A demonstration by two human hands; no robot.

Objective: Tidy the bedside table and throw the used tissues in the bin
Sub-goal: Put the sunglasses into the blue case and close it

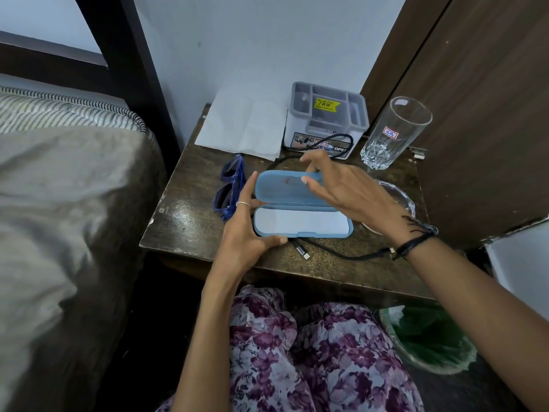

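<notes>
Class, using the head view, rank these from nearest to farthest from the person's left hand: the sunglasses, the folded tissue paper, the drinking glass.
From the left hand:
1. Sunglasses, just beside its fingers, on the table's left.
2. Folded tissue paper, at the back left by the wall.
3. Drinking glass, at the back right corner.

Single head view, worn camera looking forward and steeply down from close above, desk [190,221] filling the centre, wall at 12 o'clock, bed [59,185] at 9 o'clock, lap at 6 o'clock
</notes>
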